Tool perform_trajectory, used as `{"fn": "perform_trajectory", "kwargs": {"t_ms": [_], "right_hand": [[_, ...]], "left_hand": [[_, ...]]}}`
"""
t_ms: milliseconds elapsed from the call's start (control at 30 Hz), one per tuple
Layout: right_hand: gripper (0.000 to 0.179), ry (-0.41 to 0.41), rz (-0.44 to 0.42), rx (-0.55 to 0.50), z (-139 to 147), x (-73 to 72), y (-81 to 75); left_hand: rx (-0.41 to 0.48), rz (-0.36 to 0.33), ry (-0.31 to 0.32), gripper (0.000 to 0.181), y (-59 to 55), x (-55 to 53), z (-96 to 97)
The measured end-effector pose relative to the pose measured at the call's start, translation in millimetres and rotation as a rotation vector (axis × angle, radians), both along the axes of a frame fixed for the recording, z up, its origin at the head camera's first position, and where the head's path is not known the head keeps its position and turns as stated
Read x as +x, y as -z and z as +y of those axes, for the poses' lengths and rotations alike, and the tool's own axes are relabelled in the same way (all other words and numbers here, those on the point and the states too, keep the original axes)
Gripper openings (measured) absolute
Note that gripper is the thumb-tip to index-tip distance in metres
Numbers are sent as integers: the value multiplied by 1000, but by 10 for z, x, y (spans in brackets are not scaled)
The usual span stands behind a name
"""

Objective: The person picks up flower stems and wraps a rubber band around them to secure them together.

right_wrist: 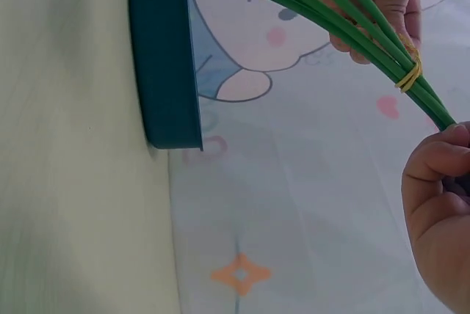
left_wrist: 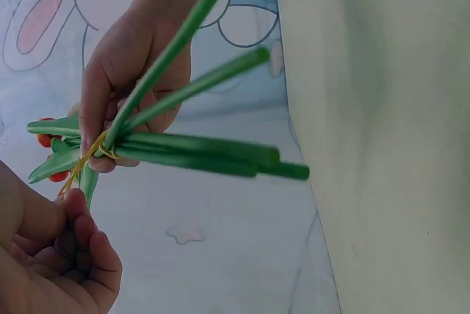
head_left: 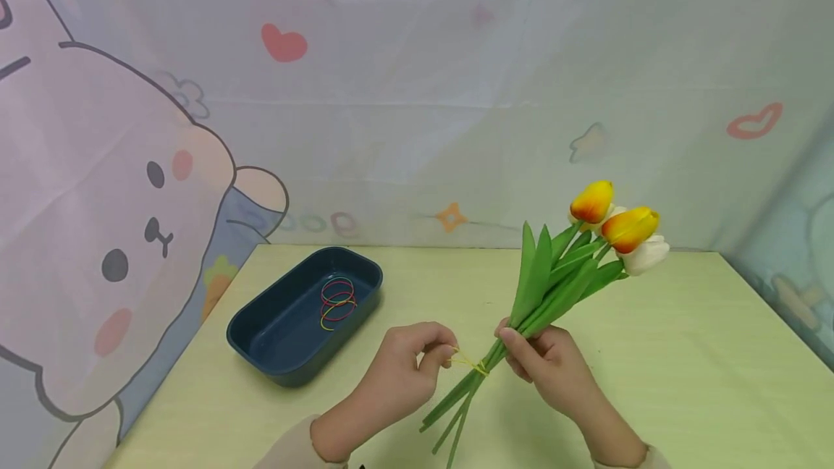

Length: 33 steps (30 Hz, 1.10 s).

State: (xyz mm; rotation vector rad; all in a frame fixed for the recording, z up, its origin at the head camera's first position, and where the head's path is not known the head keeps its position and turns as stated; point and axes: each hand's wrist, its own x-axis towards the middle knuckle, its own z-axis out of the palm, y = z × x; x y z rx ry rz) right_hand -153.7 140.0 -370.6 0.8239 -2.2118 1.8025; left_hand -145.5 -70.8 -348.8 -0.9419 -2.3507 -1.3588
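A bunch of artificial tulips [head_left: 554, 277], with orange-yellow and white heads, slants up to the right above the table. My right hand [head_left: 547, 364] grips its green stems just below the leaves. Lower down, a yellow rubber band [head_left: 483, 368] goes round the stems. My left hand [head_left: 413, 364] pinches a loop of that band and stretches it out to the left of the stems. In the left wrist view, the stem ends [left_wrist: 242, 154] fan apart beyond the band. The right wrist view shows the band [right_wrist: 411, 75] lying snug on the stems between both hands.
A dark blue plastic basin [head_left: 280, 353] stands on the table at the left, behind my left hand. Several coloured rubber bands [head_left: 337, 302] lie inside it. The pale yellow-green table [head_left: 684, 368] reaches back to a printed cloth backdrop [head_left: 417, 129].
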Motion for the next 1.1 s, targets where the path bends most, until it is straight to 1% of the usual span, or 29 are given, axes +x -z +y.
{"fn": "perform_trajectory", "kwargs": {"t_ms": [133, 233, 400, 467, 567, 633, 700, 733, 800, 833, 900, 1033, 1100], "right_hand": [[17, -121, 2, 13, 6, 5, -7], [18, -194, -27, 6, 10, 25, -24], [21, -322, -58, -63, 44, 47, -60], [23, -383, -79, -106, 62, 52, -69], [28, -517, -146, -215, 81, 58, -79], [32, -615, -181, -308, 81, 59, -88], [36, -704, -195, -397, 76, 63, -105], [37, -730, -192, -431, 71, 65, -115], [39, -772, -195, -504, 64, 73, -133], [40, -782, -201, -537, 61, 79, -141], [45, -756, -225, -594, 50, 87, -153], [46, -646, -334, -748, 26, 102, -158], [44, -594, -380, -822, 15, 105, -149]], "left_hand": [[-4, 30, 5, 22, 19, -20, -26], [-13, 42, 9, 20, 34, -29, -37], [-30, 67, 15, 14, 66, -77, -66], [-27, 89, 13, 14, 82, -108, -80], [-18, 134, -10, 15, 101, -157, -100], [-3, 149, -34, 15, 110, -188, -114], [12, 141, -61, 12, 123, -213, -127], [21, 134, -74, 11, 137, -224, -131], [45, 95, -87, 10, 181, -231, -126], [57, 87, -89, 10, 211, -231, -113], [87, 89, -78, 8, 282, -225, -66], [155, 138, -21, 4, 394, -185, 94], [184, 131, -4, 7, 419, -159, 178]]}}
